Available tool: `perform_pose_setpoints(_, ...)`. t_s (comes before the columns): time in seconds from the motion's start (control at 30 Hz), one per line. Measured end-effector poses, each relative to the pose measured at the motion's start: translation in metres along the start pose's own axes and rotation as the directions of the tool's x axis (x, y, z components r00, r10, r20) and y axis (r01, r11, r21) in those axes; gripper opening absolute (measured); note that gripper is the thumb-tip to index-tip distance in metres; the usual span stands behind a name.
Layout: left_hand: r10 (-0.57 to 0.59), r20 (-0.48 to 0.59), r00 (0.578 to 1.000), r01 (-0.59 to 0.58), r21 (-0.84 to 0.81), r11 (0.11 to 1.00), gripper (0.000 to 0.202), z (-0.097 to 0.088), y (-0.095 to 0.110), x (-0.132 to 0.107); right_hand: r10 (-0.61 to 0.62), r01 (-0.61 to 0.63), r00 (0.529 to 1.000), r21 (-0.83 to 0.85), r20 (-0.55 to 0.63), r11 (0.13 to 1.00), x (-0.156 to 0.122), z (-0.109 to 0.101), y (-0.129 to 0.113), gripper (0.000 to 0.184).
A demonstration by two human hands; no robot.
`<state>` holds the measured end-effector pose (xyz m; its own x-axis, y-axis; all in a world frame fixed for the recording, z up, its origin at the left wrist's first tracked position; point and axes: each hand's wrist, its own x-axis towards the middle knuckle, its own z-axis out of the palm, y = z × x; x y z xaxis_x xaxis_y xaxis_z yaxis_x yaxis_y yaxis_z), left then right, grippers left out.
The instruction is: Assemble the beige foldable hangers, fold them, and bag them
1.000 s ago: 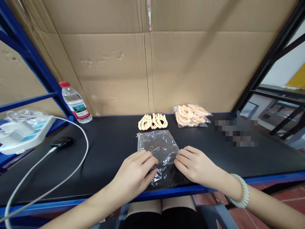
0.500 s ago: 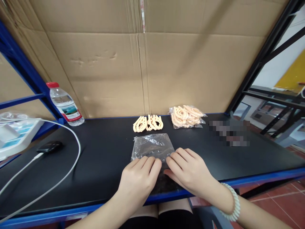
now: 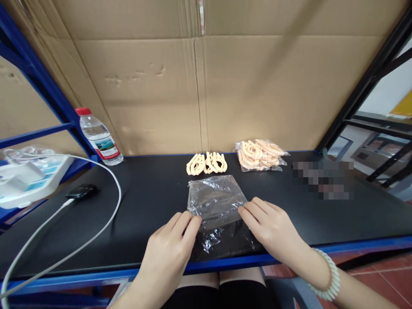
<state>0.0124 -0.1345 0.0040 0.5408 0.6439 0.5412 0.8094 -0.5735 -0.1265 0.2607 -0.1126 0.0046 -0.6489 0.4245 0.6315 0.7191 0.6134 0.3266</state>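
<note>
A clear plastic bag (image 3: 217,199) lies flat on the black tabletop in front of me. My left hand (image 3: 177,234) has its fingers closed at the bag's left edge. At the right edge, my right hand (image 3: 265,219) pinches the plastic between thumb and fingers; a pale bead bracelet circles that wrist. Just beyond the bag stand several peach-coloured, looped pieces (image 3: 207,164), grouped in two clusters. Further right, similar looped pieces are packed in clear bags (image 3: 261,155), piled against the back.
A water bottle (image 3: 99,137) with a red cap stands at the back left. A white cable (image 3: 119,189) loops across the left side, near a black device (image 3: 81,191) and a white power strip (image 3: 35,184). Cardboard (image 3: 154,94) walls the back. A blurred patch (image 3: 325,180) lies right.
My hands have moved apart toward the bag's two sides, uncovering its near part. The view has shifted slightly, so the scene sits further right.
</note>
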Motion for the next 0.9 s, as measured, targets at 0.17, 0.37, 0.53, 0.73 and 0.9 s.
perform_pose_setpoints(0.17,-0.001,-0.027,1.000,-0.003,-0.131,0.991,0.016,0.000,-0.005,-0.008,0.048,-0.058,0.996,0.136,0.080,0.989,-0.004,0.005,0.005,0.021)
perform_pose_setpoints(0.37,-0.013,-0.037,0.999,0.008,-0.132,0.991,0.011,-0.002,-0.007,-0.003,0.190,-0.362,0.927,0.645,0.323,0.673,0.005,0.005,0.031,0.019)
perform_pose_setpoints(0.53,-0.029,-0.037,0.999,0.023,-0.165,0.986,0.002,0.001,-0.006,0.001,0.236,-0.344,0.935,0.526,0.263,0.778,0.044,0.027,0.071,0.016)
perform_pose_setpoints(0.73,-0.101,-0.094,0.990,0.068,-0.303,0.951,0.017,0.005,-0.004,0.003,-0.063,-0.089,0.940,0.417,0.337,0.904,0.118,0.080,0.132,0.034)
perform_pose_setpoints(0.9,-0.118,-0.107,0.987,0.072,-0.357,0.931,0.018,0.009,-0.005,0.001,-0.233,-0.045,0.859,0.521,0.456,0.852,0.155,0.134,0.154,0.044)
